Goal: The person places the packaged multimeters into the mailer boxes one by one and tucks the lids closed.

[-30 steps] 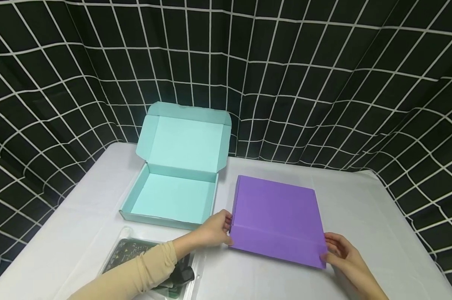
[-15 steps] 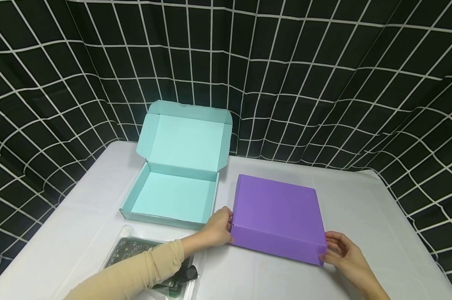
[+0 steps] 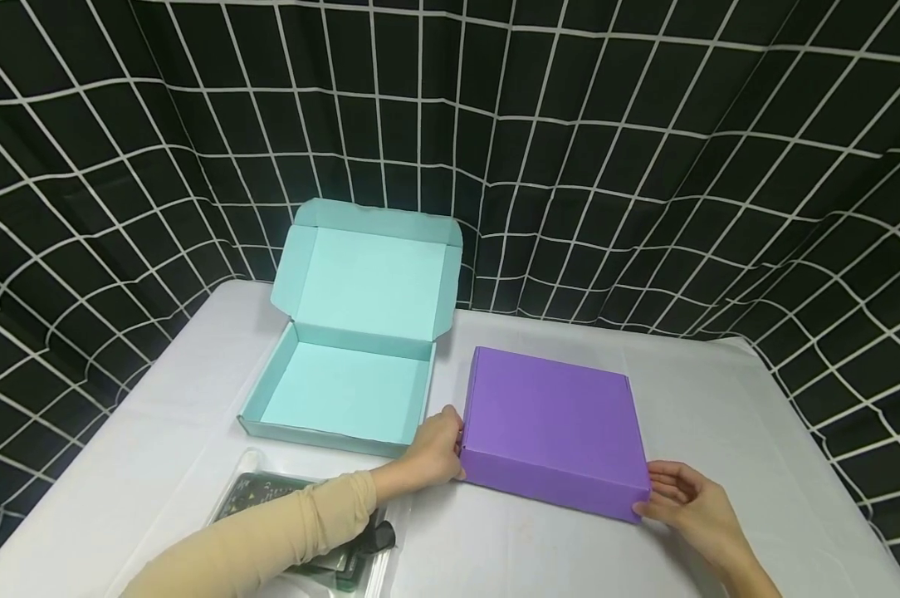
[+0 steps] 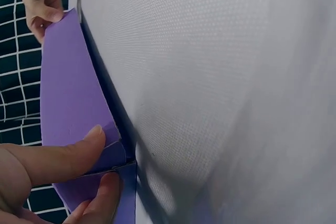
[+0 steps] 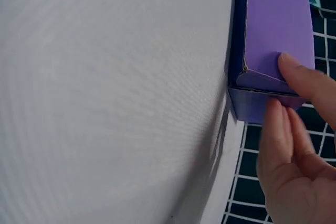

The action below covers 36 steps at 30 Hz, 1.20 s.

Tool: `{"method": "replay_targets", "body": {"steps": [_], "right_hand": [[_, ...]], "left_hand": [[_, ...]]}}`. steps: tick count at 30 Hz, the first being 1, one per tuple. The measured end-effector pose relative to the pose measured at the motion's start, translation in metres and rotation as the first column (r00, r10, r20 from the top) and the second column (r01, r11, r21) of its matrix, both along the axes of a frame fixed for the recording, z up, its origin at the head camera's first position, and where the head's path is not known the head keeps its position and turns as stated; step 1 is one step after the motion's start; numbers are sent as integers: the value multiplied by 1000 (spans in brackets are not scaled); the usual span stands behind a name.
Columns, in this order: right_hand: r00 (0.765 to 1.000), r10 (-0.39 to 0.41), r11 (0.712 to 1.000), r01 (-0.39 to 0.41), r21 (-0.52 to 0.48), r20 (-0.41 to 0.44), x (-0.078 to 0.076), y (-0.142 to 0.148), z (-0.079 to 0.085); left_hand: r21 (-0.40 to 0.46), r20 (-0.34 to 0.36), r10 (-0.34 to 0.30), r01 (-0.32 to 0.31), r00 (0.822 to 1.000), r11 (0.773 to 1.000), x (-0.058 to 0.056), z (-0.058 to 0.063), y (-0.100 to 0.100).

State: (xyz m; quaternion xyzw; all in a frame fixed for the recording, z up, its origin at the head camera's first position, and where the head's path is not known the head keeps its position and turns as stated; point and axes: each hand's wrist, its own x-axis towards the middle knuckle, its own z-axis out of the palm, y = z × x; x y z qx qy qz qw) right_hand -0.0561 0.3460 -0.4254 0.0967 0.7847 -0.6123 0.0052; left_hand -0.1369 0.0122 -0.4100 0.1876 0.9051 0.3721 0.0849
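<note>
A purple cardboard box (image 3: 555, 411) with its lid down lies on the white table, right of centre in the head view. My left hand (image 3: 437, 448) grips its front left corner, and my right hand (image 3: 691, 505) grips the front right one. In the left wrist view the left thumb (image 4: 86, 150) presses on the box's front flap (image 4: 73, 82) while the fingers curl against the side. The right wrist view has the right thumb (image 5: 304, 74) on that flap and the fingers (image 5: 275, 135) against the side wall. The flap's lower edge stands slightly out from the wall behind. The box's inside is hidden.
A light teal box (image 3: 345, 394) stands with its lid raised at the back left. In front of it, partly under the left sleeve (image 3: 271, 540), lies a clear plastic package (image 3: 251, 490) with dark green and black contents. A black gridded curtain (image 3: 569, 166) encloses the table.
The purple box's front flap has swung down from sticking out forward to nearly upright against the front. Both hands have moved slightly with it, still at the two front corners.
</note>
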Motion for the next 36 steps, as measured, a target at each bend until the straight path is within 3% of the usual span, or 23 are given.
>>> {"method": "replay_targets", "body": {"steps": [4, 15, 23, 26, 29, 32, 36], "right_hand": [[999, -13, 998, 10, -55, -50, -1, 1, -2], [997, -50, 996, 46, -79, -56, -9, 0, -3], [996, -44, 994, 37, -102, -73, -7, 3, -5], [996, -34, 996, 27, -90, -77, -6, 3, -6], [998, -13, 1000, 13, 5, -64, -5, 1, -4], [999, 35, 990, -33, 134, -15, -4, -1, 2], [993, 74, 965, -94, 243, 89, -2, -3, 13]], "left_hand": [[-27, -28, 13, -14, 1000, 1000, -1, 1, 3], [-40, -109, 65, -70, 992, 997, -2, -2, 5], [-78, -130, 88, -99, 988, 992, 1, -3, 11], [-73, -109, 87, -95, 990, 993, 1, -2, 11], [-50, -32, 75, -77, 997, 996, 2, 0, 9], [44, 128, 38, -44, 991, 998, 2, 5, 3], [199, 355, -59, -13, 933, 980, 3, 14, -9]]}}
